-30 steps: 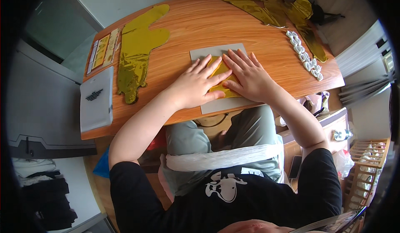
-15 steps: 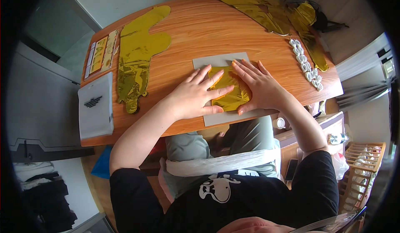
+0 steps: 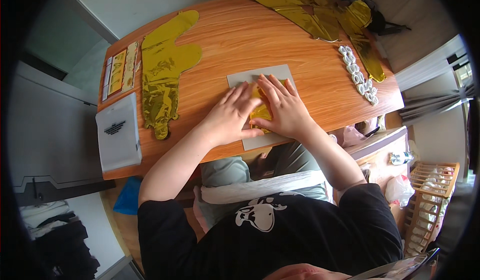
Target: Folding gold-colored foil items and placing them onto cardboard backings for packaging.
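here gold foil (image 3: 262, 111) lies pressed flat beneath both hands (image 3: 260, 114).

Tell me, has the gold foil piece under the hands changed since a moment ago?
Yes. The gold foil piece shows narrower on the grey card, pressed between left hand and right hand.

Gold foil (image 3: 261, 111) on grey mat (image 3: 260, 75); wood-grain orange table (image 3: 240, 35)

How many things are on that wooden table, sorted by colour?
Gold foil pieces: 3 – one flat at the left, a crumpled heap at the far right, a small one under both hands
White or grey: 3 – box, mat, string of small pieces
Yellow card: 1
Total: 7
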